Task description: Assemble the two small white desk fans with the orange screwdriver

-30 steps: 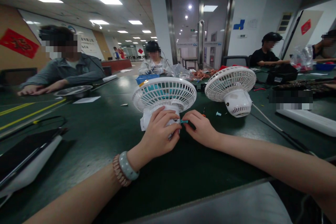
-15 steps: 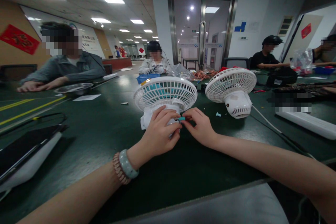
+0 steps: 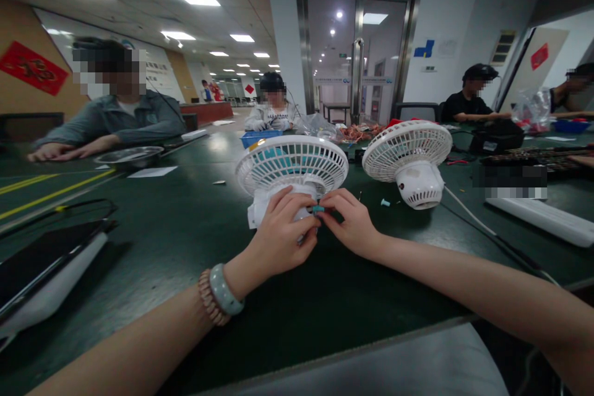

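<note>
A white fan head [image 3: 292,164] with blue blades rests face down on the green table, its motor housing toward me. My left hand [image 3: 285,232] is bent around the near side of the housing, thumb and fingers closing near a small teal piece [image 3: 318,209]. From the right, my right hand [image 3: 350,223] pinches the teal piece between thumb and fingertips. What my left fingertips grip is partly hidden. A second white fan head [image 3: 408,158] lies to the right, with a small light-blue piece [image 3: 385,203] on the table beside it.
A tablet-like device [image 3: 51,266] lies at the left, a metal bowl [image 3: 132,156] behind it. Across the table are a blue bin [image 3: 260,138] and copper wire [image 3: 362,131]. A white power strip [image 3: 541,213] and cable lie right. Several people sit around.
The teal piece and my right fingertips have shifted slightly left, closer to my left fingertips. The fan heads stay where they were.
</note>
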Action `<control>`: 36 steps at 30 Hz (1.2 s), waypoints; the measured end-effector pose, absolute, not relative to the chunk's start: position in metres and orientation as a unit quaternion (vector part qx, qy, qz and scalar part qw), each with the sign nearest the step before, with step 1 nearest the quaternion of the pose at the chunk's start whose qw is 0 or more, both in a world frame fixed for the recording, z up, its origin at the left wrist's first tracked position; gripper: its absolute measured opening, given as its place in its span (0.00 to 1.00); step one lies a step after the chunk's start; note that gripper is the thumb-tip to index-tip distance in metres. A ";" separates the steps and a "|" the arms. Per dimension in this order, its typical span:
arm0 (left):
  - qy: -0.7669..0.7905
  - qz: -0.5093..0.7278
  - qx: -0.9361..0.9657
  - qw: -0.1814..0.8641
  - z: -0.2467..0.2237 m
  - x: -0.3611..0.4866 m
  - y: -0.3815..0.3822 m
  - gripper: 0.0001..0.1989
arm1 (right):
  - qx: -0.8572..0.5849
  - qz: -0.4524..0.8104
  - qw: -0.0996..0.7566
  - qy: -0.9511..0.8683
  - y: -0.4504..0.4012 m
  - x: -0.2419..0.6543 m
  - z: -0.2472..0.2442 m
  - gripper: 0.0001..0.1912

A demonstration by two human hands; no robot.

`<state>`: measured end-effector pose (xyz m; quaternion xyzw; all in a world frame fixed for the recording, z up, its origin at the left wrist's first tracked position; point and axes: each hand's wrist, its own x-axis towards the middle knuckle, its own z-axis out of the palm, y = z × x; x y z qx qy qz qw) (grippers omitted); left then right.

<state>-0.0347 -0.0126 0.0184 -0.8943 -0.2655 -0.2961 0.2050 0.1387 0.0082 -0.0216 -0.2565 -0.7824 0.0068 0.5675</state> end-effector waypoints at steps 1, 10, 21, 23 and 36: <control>-0.266 -0.296 -0.895 0.203 0.019 -0.035 -0.013 0.09 | -0.258 0.008 0.566 -0.783 0.009 0.139 -0.022 0.05; -0.269 -0.288 -0.895 0.207 0.021 -0.034 -0.014 0.08 | -0.253 0.014 0.566 -0.784 0.010 0.139 -0.018 0.06; -0.271 -0.299 -0.892 0.205 0.020 -0.033 -0.013 0.10 | -0.252 0.020 0.565 -0.785 0.011 0.138 -0.018 0.09; -0.269 -0.298 -0.891 0.210 0.019 -0.033 -0.013 0.09 | -0.250 0.023 0.566 -0.785 0.010 0.138 -0.017 0.09; -0.252 -0.300 -0.892 0.226 0.017 -0.036 -0.010 0.09 | -0.255 0.028 0.558 -0.789 0.007 0.138 -0.017 0.10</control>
